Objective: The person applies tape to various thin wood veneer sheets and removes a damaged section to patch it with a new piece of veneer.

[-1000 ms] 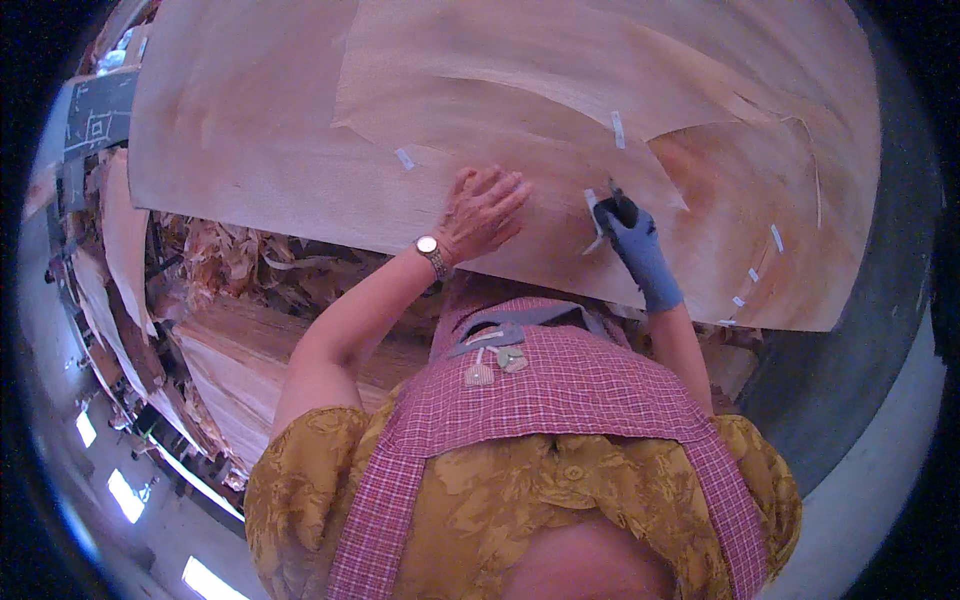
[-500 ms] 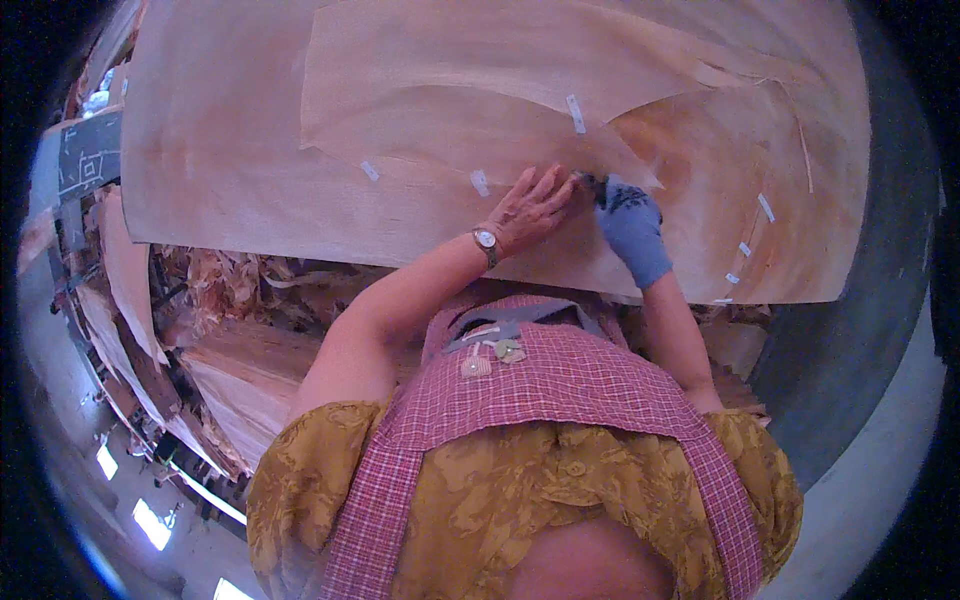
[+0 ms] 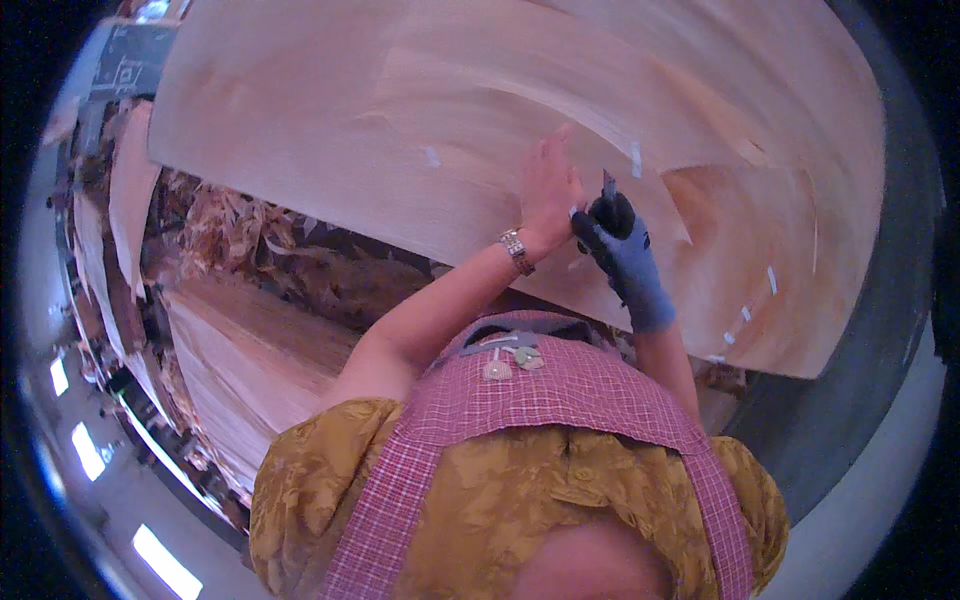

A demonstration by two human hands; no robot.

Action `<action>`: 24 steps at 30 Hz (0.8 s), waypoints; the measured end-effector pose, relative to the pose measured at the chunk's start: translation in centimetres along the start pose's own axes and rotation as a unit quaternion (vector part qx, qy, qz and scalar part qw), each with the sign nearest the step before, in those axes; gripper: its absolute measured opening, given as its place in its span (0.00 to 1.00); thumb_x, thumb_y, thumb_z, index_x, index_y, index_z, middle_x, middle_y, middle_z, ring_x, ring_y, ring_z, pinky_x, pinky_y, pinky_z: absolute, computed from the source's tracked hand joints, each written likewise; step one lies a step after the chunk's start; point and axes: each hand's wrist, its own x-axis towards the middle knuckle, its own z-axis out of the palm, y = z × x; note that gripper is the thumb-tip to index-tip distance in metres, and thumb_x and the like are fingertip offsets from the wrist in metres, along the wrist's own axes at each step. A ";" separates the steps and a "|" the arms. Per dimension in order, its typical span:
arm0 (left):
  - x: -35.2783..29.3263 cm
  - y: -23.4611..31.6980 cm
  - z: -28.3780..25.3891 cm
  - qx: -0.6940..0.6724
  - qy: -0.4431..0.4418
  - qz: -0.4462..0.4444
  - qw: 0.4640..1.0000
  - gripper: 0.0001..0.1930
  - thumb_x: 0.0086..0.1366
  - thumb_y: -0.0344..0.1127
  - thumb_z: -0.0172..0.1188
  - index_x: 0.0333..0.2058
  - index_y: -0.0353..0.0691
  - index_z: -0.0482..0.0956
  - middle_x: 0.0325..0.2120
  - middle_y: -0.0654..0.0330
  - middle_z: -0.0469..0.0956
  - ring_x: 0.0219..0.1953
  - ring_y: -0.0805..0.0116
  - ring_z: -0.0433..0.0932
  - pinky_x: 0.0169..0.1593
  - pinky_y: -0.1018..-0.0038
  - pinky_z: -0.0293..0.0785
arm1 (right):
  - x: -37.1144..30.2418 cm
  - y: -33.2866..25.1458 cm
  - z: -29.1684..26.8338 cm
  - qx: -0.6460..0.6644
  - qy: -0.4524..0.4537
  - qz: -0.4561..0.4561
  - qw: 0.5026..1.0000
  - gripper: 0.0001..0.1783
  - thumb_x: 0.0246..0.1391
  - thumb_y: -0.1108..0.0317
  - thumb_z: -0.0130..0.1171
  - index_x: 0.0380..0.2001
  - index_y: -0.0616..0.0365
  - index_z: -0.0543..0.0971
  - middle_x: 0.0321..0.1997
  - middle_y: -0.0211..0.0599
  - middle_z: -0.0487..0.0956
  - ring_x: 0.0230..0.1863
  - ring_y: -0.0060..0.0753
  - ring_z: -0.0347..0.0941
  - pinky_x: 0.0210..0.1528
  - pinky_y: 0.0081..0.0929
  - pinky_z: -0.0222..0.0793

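Note:
A large thin sheet of wood veneer (image 3: pixel 330 130) lies in front of me, with overlapping sheet edges and a darker patch at the right. My left hand (image 3: pixel 549 195), bare and wearing a metal-banded watch (image 3: pixel 516 252), is over the veneer with its fingers stretched out, holding nothing visible. Just to its right, my right hand (image 3: pixel 622 240) wears a blue-grey glove with black fingers. It is closed around a small cutter knife (image 3: pixel 609 184), whose blade points away from me. Short strips of white tape (image 3: pixel 636 160) are stuck on the veneer.
Torn veneer scraps (image 3: pixel 230 215) are heaped below the sheet's near left edge. Beside them lie more long wood sheets (image 3: pixel 225 365). A dark band of surface (image 3: pixel 800 410) borders the veneer at the right. A dark panel (image 3: pixel 135 62) stands at the far left.
The view has turned, so the veneer appears tilted. My left hand has turned more onto its edge, fingers pointing away. My right hand has lifted, and the knife blade now shows pointing forward.

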 end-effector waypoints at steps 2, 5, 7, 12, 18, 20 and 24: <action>0.2 -0.9 -1.3 -0.055 0.010 -0.054 0.997 0.30 0.56 0.26 0.54 0.60 0.37 0.62 0.46 0.46 0.71 0.48 0.49 0.70 0.54 0.56 0.65 | 1.4 1.9 0.9 -0.055 -0.013 -0.055 0.997 0.12 0.59 0.66 0.61 0.43 0.56 0.72 0.30 0.23 0.74 0.28 0.17 0.68 0.30 0.17 0.66; -0.5 -3.5 -2.6 -0.189 0.043 -0.151 0.969 0.31 0.57 0.31 0.58 0.60 0.35 0.62 0.48 0.46 0.71 0.49 0.49 0.70 0.54 0.56 0.66 | 2.7 2.4 4.0 0.041 -0.024 -0.096 0.994 0.09 0.58 0.67 0.62 0.36 0.56 0.73 0.35 0.26 0.76 0.31 0.20 0.70 0.32 0.20 0.68; -1.0 -5.7 -3.8 -0.289 0.072 -0.251 0.921 0.32 0.57 0.35 0.61 0.59 0.34 0.63 0.48 0.46 0.70 0.50 0.49 0.70 0.55 0.57 0.66 | 4.0 0.5 5.2 0.014 -0.019 0.006 1.000 0.09 0.60 0.65 0.59 0.39 0.57 0.74 0.35 0.28 0.77 0.32 0.22 0.71 0.34 0.22 0.69; 0.8 -8.3 -14.7 0.153 -0.056 -0.143 0.976 0.40 0.52 0.47 0.70 0.60 0.37 0.63 0.54 0.48 0.69 0.56 0.50 0.68 0.59 0.57 0.63 | 11.6 2.2 7.1 -0.284 -0.010 -0.252 0.925 0.14 0.64 0.62 0.51 0.47 0.57 0.73 0.38 0.42 0.79 0.36 0.40 0.76 0.36 0.34 0.72; 3.0 -13.7 -18.9 0.261 0.033 -0.075 0.962 0.45 0.47 0.52 0.72 0.60 0.38 0.63 0.55 0.50 0.68 0.58 0.49 0.66 0.61 0.56 0.60 | 19.2 -0.7 15.2 -0.619 -0.098 -0.348 0.697 0.10 0.63 0.58 0.50 0.38 0.52 0.72 0.34 0.44 0.77 0.37 0.49 0.77 0.35 0.44 0.73; 4.0 -15.4 -19.3 0.251 0.024 -0.062 0.966 0.45 0.47 0.49 0.73 0.61 0.37 0.63 0.56 0.51 0.68 0.59 0.51 0.66 0.61 0.57 0.60 | 21.3 -0.9 17.2 -0.665 -0.104 -0.359 0.646 0.09 0.62 0.57 0.51 0.38 0.48 0.72 0.33 0.40 0.77 0.35 0.45 0.78 0.33 0.43 0.74; 6.0 -17.7 -19.2 0.230 0.008 0.012 0.973 0.44 0.47 0.43 0.73 0.61 0.37 0.62 0.57 0.53 0.69 0.59 0.56 0.67 0.59 0.61 0.63 | 24.0 -0.6 18.9 -0.695 -0.127 -0.405 0.580 0.08 0.59 0.58 0.52 0.38 0.48 0.73 0.33 0.39 0.78 0.35 0.44 0.78 0.32 0.42 0.74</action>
